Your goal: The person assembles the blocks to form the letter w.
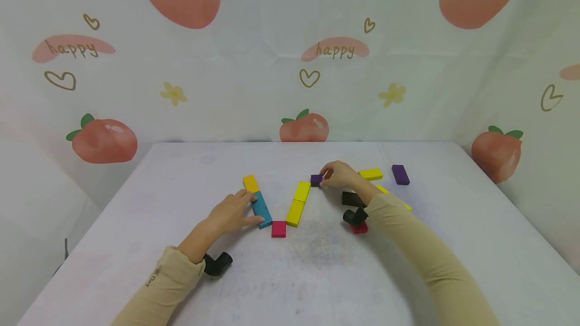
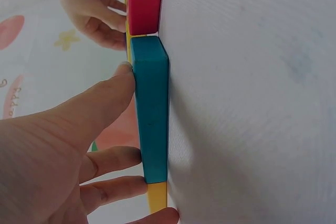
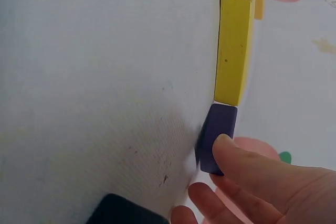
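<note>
In the head view, a row of blocks forms a V on the white table. An orange block point(image 1: 251, 183) and a blue block point(image 1: 262, 210) make its left arm, a red block point(image 1: 278, 229) its bottom, and two yellow blocks point(image 1: 295, 213) its right arm. My left hand point(image 1: 231, 213) rests with spread thumb and fingers against the blue block, also seen in the left wrist view. Beyond the top of the yellow pair, my right hand point(image 1: 339, 174) pinches a dark purple block point(image 3: 218, 129). Its near end sits right at the yellow block's end in the right wrist view.
Loose blocks lie around my right forearm: a yellow one point(image 1: 370, 174), a purple one point(image 1: 401, 175), a black one point(image 1: 352, 199), a red one point(image 1: 360, 228) and a partly covered yellow one point(image 1: 382, 188). A printed curtain point(image 1: 254, 64) hangs behind the table.
</note>
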`<action>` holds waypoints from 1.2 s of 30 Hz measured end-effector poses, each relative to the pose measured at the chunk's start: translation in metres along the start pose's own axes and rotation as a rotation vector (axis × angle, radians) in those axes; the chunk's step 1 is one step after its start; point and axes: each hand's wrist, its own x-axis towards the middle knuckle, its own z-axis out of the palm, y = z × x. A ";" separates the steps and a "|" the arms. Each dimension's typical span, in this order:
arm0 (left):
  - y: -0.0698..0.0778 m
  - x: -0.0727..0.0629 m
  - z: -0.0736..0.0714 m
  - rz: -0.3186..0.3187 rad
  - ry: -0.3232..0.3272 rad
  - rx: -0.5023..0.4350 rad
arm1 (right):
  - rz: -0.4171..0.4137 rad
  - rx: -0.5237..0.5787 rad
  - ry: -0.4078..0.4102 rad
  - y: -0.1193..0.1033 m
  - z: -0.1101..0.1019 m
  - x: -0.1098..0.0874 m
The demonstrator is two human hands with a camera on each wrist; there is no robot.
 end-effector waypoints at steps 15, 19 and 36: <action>-0.001 0.000 0.001 0.007 0.005 0.004 | 0.043 0.018 -0.007 -0.004 0.000 0.000; 0.000 0.000 0.000 0.006 0.006 0.007 | 0.047 0.013 -0.008 -0.005 -0.001 0.000; 0.002 -0.002 -0.003 0.004 0.002 0.009 | 0.035 -0.005 -0.015 -0.007 -0.002 0.000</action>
